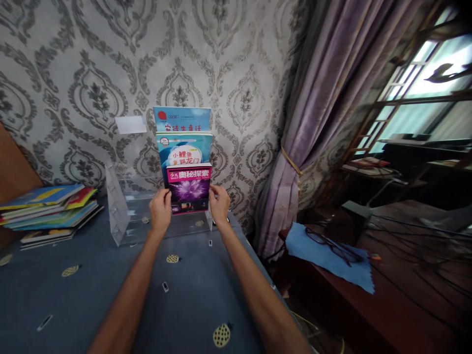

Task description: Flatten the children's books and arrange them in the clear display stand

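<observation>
My left hand (161, 210) and my right hand (220, 202) pinch the two side edges of a purple and pink book (189, 191), which stands upright with its cover facing me. It is at the front of a clear tiered book rack (118, 206), on the rack's right side. Directly behind it stands a teal book (184, 145), and behind that a taller light blue book (182, 118). Only the upper parts of those two show. Whether the purple book rests fully on the rack's front tier I cannot tell.
A stack of books (51, 206) lies left of the rack on the blue patterned cloth (191, 300). Patterned wallpaper is behind, with a white card (130, 125) in front of it. To the right are a purple curtain (291, 137), glasses (334, 246) on a blue cloth (295, 241), and tangled cables.
</observation>
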`<state>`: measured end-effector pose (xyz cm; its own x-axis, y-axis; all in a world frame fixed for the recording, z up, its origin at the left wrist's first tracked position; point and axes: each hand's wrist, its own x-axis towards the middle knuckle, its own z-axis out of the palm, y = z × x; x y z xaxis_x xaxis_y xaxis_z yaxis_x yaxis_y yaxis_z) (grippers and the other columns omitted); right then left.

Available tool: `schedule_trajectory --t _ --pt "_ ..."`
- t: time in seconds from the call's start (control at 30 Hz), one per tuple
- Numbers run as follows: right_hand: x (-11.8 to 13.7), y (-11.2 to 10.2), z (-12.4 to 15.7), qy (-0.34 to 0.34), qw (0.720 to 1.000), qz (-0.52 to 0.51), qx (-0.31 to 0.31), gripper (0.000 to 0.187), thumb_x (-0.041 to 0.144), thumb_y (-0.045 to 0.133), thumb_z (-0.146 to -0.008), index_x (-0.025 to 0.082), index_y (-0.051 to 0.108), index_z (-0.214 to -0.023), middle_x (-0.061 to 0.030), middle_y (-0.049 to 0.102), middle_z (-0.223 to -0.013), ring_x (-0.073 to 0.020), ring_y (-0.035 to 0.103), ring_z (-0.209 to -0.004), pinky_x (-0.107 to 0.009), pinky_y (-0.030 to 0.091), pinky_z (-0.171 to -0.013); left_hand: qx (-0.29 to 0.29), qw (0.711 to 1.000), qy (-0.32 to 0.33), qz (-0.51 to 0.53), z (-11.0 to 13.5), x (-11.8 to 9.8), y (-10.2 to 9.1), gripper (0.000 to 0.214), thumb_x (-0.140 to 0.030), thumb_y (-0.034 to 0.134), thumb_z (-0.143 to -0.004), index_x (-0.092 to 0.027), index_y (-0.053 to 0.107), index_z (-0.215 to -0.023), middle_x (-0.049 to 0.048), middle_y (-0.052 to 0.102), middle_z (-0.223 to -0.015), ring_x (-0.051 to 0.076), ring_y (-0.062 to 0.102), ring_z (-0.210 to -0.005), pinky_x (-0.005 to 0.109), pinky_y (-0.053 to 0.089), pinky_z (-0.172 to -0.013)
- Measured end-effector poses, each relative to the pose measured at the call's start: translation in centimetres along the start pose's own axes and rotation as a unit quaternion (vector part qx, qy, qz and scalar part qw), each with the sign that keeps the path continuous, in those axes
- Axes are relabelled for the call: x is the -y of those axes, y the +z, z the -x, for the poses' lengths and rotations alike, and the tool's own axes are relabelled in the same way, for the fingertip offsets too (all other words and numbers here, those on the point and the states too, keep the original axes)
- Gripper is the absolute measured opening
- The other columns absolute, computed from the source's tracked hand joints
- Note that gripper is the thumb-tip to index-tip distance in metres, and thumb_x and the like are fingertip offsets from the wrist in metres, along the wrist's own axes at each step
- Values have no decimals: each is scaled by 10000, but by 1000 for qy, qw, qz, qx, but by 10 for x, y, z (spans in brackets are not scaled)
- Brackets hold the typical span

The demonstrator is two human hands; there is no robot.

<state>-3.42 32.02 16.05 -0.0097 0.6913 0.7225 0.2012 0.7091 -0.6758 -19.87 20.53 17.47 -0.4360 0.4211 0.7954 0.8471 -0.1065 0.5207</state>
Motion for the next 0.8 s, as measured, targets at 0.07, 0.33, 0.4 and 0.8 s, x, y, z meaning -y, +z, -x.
schedule_trajectory --t 0.07,0.33,0.4,0.8 --pt "0 1 0 1 1000 -1 -6 257 236 518 -883 206 747 -995 -62 689 -909 -200 628 -790 -326 503 -792 2 1000 -4 -5 -1 0 0 233 -298 463 -928 -194 672 -933 86 730 -919 223 655 -839 317 461 -777" --pt "0 4 0 7 1000 0 -27 258 228 529 -878 188 755 -996 -75 703 -915 -201 639 -803 -321 510 -794 3 1000 8 -26 -2 1 1 258 -291 445 -948 -181 678 -954 104 733 -936 231 653 -828 317 445 -756" --pt "0 4 0 6 1000 -3 -30 249 230 532 -878 198 753 -989 -67 707 -914 -198 639 -806 -316 510 -791 2 999 8 -35 -2 1 2 258 -289 447 -950 -179 680 -957 104 733 -929 232 654 -821 315 441 -749" --pt "-1 6 0 26 998 -22 -43 243 207 539 -838 181 733 -982 -53 700 -884 -193 648 -784 -319 503 -793 9 997 5 -80 -3 0 4 254 -277 451 -956 -170 679 -984 103 737 -938 229 661 -823 300 423 -732"
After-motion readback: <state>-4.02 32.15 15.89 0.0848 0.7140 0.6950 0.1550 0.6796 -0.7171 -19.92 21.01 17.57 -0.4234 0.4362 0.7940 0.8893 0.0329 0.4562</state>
